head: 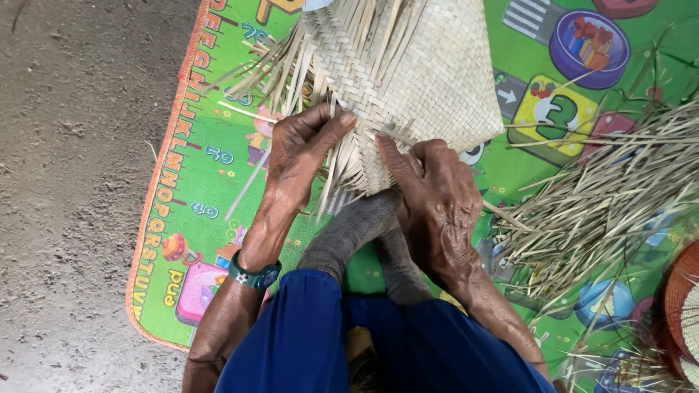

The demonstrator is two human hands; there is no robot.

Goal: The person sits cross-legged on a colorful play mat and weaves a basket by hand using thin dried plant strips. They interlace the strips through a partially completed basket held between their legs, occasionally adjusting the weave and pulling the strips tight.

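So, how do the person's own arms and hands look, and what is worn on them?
Both forearms are bare, with no sleeves. The left hand and right hand wear no gloves, and no rings are visible. The left wrist carries a dark green wristwatch with a chunky band.

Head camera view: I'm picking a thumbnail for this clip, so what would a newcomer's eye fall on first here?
First, the pale woven straw mat at top centre, its loose strips fanning out at the near edge. There the left hand pinches strips while the right hand presses on the weave. Next, the bright green children's play mat underneath, and the heap of loose dry straw strips at right.
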